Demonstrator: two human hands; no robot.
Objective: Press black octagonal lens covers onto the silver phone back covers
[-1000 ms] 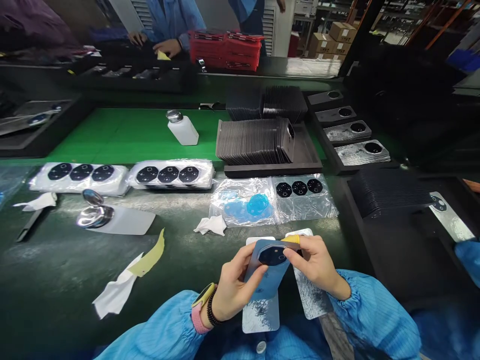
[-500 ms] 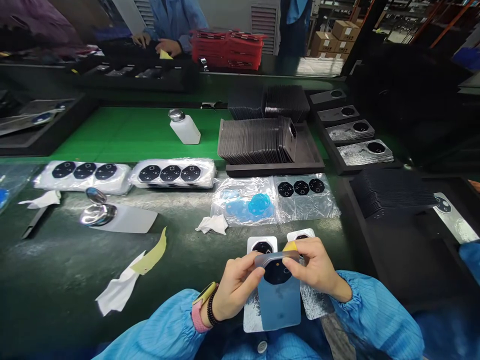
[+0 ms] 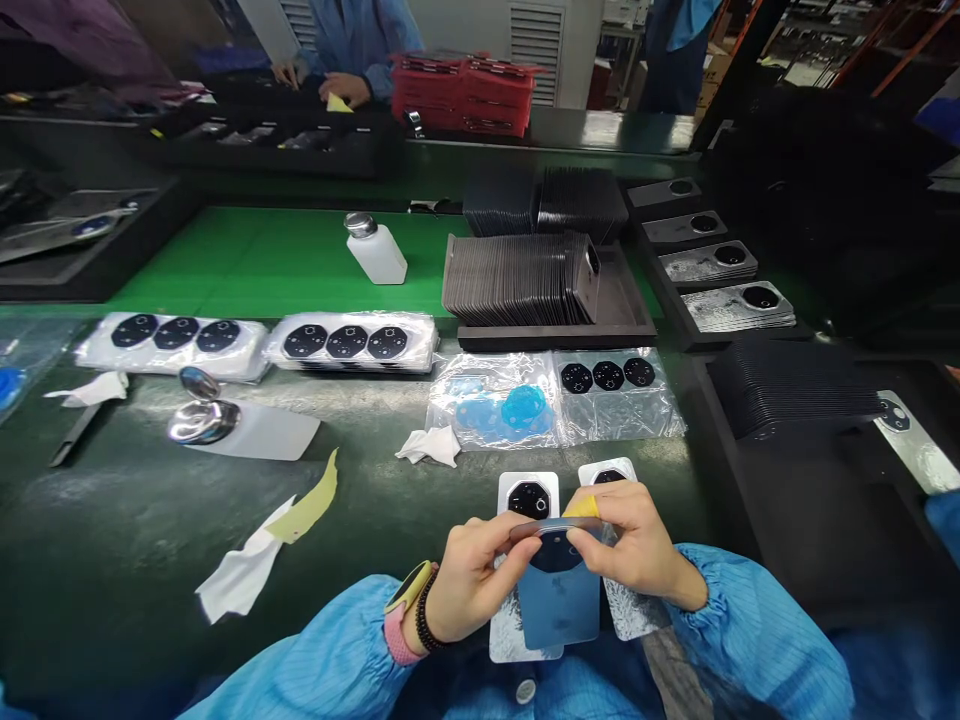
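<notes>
Between my two hands is a blue-grey phone back cover (image 3: 561, 607) with a dark round camera area at its top, tilted so its top edge faces up. My left hand (image 3: 480, 578) pinches its upper left corner between thumb and fingers. At the upper right corner my right hand (image 3: 631, 535) grips it, thumb in front, with a yellow wrap (image 3: 583, 508) on a finger. Below it on the bench lie two silvery patterned covers, a left one (image 3: 506, 632) and a right one (image 3: 631, 608), each partly hidden by my hands or the held cover.
Bags of black camera discs (image 3: 346, 342), a crumpled white wipe (image 3: 430, 446) and a metal-topped bottle (image 3: 255, 428) lie ahead. A black tray (image 3: 559, 335) holds a row of covers. More covers (image 3: 799, 388) stand at right. A co-worker (image 3: 349, 60) sits across.
The held cover has tipped, so its top edge shows more and its face looks shorter. Both hands keep their grip. The whole view has shifted slightly.
</notes>
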